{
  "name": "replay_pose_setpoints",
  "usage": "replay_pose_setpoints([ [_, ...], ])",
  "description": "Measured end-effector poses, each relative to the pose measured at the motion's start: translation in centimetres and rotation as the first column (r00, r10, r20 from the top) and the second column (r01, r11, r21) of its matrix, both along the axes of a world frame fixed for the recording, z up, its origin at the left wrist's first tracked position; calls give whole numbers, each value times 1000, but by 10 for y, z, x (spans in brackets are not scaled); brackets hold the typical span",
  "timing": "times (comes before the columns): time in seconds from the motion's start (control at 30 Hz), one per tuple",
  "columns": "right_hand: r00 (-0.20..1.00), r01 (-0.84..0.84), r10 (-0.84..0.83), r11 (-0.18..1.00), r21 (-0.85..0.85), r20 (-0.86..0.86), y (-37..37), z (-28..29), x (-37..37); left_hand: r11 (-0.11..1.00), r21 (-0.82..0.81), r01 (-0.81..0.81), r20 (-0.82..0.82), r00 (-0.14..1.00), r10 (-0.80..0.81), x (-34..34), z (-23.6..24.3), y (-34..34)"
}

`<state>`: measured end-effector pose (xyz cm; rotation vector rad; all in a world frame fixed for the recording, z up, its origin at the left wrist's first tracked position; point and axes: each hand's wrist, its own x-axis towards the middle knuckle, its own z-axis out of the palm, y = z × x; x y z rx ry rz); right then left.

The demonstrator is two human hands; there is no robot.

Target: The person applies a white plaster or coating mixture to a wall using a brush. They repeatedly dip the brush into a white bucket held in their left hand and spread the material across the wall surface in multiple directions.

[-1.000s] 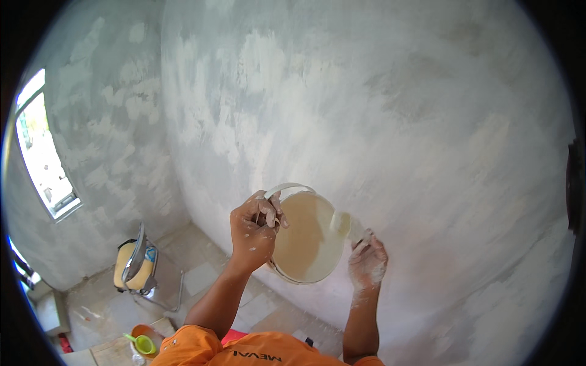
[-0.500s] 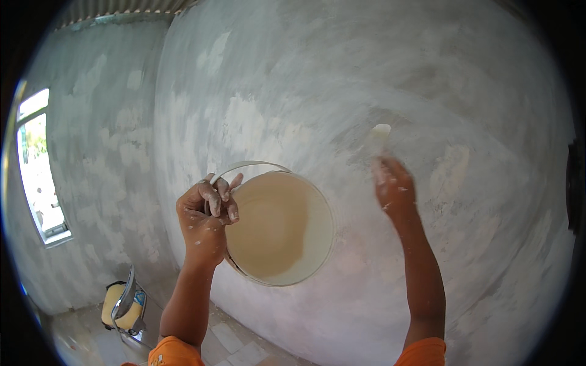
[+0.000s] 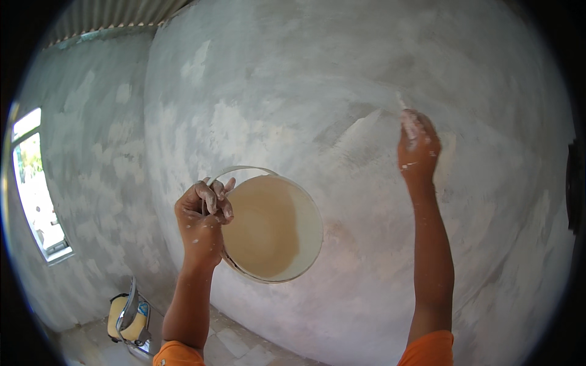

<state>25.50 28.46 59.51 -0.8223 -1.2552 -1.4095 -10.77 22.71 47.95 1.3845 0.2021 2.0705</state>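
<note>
My left hand [image 3: 204,210], dusted with white, is closed round the handle of a pale round bucket [image 3: 310,235] at its left side. Inside the bucket lies a smooth beige mix [image 3: 259,222], which leaves part of the inner wall bare. Higher up and to the right, my right hand [image 3: 420,143] grips a small putty knife [image 3: 400,100]. Its thin pale blade is seen nearly edge-on and slightly blurred, close to the grey wall [image 3: 293,91]; whether it touches cannot be made out. Left of that hand, a wedge-shaped pale smear [image 3: 360,134] shows on the wall.
A chair with a metal frame and a yellowish item [image 3: 125,317] on it stands low at the left. Beyond it are a side wall [image 3: 97,183] with a bright narrow window [image 3: 36,183], and a tiled floor [image 3: 235,344]. Corrugated roofing [image 3: 104,18] shows at the top left.
My right hand with the putty knife has moved up and to the right, and the blade has turned edge-on. A pale smear now shows on the wall. The bucket sits slightly further left in view.
</note>
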Motion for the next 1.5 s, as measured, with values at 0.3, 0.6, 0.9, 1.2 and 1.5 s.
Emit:
replay_pose_setpoints([
  [0.3,939,14,315,358,-934,135,0,-82,-58,997,41,60,-62,996,-58,27,-7,-7],
  [0.6,966,-236,187,921,-309,-181,18,-3,38,993,98,72,92,992,-81,32,-15,3],
  [0.9,938,-68,307,616,-785,160,69,-107,-59,983,175,58,179,980,-90,0,4,-18],
  [1.2,984,-174,163,961,-213,-70,40,47,25,996,89,19,152,988,-32,-30,4,-7],
  [1.5,976,-176,214,664,-727,-41,111,-98,-62,999,5,-38,221,975,36,-46,-6,16],
])
